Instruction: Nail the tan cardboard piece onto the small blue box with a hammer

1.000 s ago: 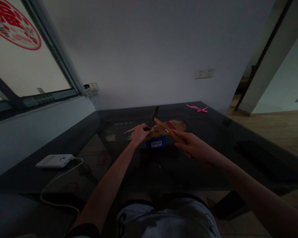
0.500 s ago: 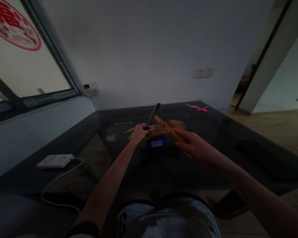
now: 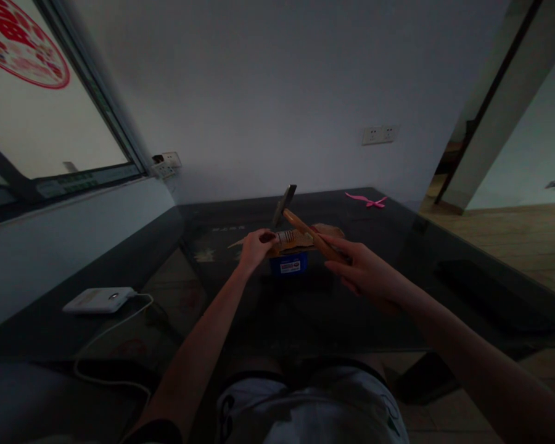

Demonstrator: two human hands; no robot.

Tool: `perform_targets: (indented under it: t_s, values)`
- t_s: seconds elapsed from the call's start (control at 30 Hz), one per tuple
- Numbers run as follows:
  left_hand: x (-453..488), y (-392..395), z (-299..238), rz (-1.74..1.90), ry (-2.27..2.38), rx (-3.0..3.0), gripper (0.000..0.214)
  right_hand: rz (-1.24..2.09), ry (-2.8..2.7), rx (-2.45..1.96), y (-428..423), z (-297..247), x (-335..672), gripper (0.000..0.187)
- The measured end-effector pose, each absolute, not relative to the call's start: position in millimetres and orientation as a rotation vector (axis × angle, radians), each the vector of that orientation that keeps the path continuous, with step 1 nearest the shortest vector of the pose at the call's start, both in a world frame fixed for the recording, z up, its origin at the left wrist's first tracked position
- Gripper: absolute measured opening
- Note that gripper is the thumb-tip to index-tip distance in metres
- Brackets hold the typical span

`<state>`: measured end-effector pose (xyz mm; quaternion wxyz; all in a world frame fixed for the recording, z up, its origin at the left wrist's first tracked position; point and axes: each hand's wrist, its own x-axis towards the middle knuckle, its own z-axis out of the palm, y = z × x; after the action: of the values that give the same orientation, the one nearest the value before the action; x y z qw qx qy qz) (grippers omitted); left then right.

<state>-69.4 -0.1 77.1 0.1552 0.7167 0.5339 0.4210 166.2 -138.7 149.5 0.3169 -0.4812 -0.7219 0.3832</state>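
My right hand [image 3: 358, 265] is closed around the wooden handle of a hammer [image 3: 309, 233]. The hammer's dark metal head tilts up above the far side of a flattened brown cardboard piece [image 3: 328, 231] with printed markings. Under the cardboard sits a blue box [image 3: 290, 264] with a white label on its front. At the left end of the cardboard, my left hand [image 3: 255, 251] has its fingers curled together in a pinch. What lies between those fingertips is too dark and small to make out.
The dark glossy table [image 3: 240, 320] meets the wall at the back. A white power bank [image 3: 99, 300] with a cable [image 3: 115, 324] lies at left. A pink ribbon-like strip [image 3: 367, 200] is at the far right, and a dark flat object [image 3: 493, 296] lies at the right.
The hammer's head has risen a little, away from the cardboard. My left hand stays at the cardboard's left end, and the whole view has shifted slightly.
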Motion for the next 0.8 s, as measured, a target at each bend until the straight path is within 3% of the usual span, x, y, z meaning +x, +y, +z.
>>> perform_targets:
  t_s: [0.8]
  values:
    - [-69.0, 7.6, 65.7, 1.150, 1.607, 2.056, 0.018, 0.914, -2.063, -1.291, -131.7, 147.2, 156.9, 0.058]
